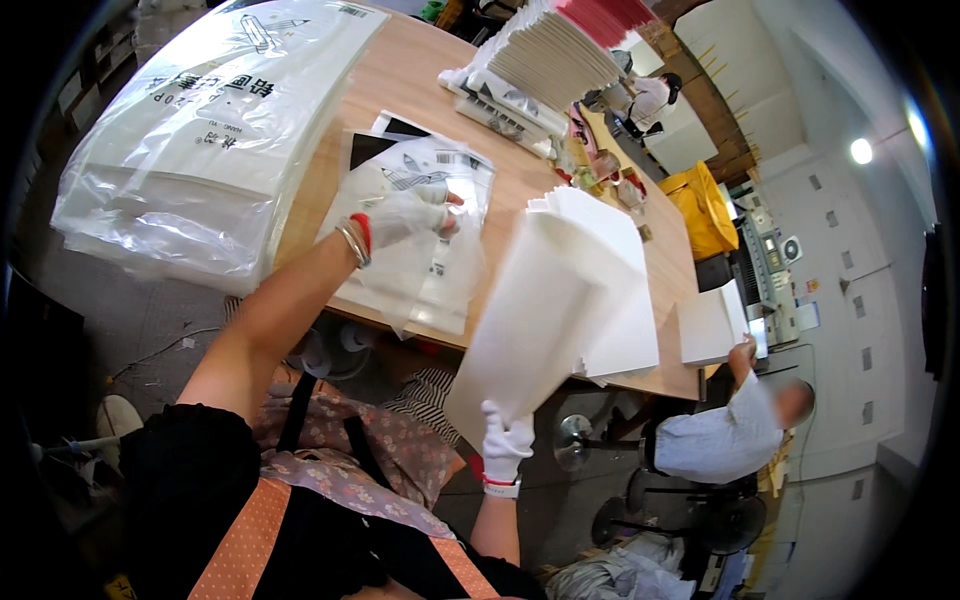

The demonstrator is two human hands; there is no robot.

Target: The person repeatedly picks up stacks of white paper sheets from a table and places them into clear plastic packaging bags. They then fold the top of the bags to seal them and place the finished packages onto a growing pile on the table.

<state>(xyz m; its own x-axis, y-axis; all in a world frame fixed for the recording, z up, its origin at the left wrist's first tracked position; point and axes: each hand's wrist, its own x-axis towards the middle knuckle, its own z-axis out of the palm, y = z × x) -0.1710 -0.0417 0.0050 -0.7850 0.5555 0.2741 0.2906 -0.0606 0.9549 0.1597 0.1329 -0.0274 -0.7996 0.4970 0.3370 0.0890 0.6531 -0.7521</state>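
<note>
Larger bags (210, 140) and a paper stack (628, 325) flank left hand (415, 213), fingers parted on clear bags (452, 280), and right hand (507, 442) pinching white paper (535, 315)

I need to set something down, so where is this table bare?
Bare wood shows between the big bag pile and the tall paper stack, and right of the white sheets. Crowded spots: the small clutter and the smaller bags under your left hand.

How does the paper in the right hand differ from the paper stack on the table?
The held paper is curved and tilted; the paper stack lies flat on the table.
The right hand grips the held paper; neither hand grips the paper stack.
The held paper looks blurred; the paper stack looks sharper.
Both are whitish.
</note>
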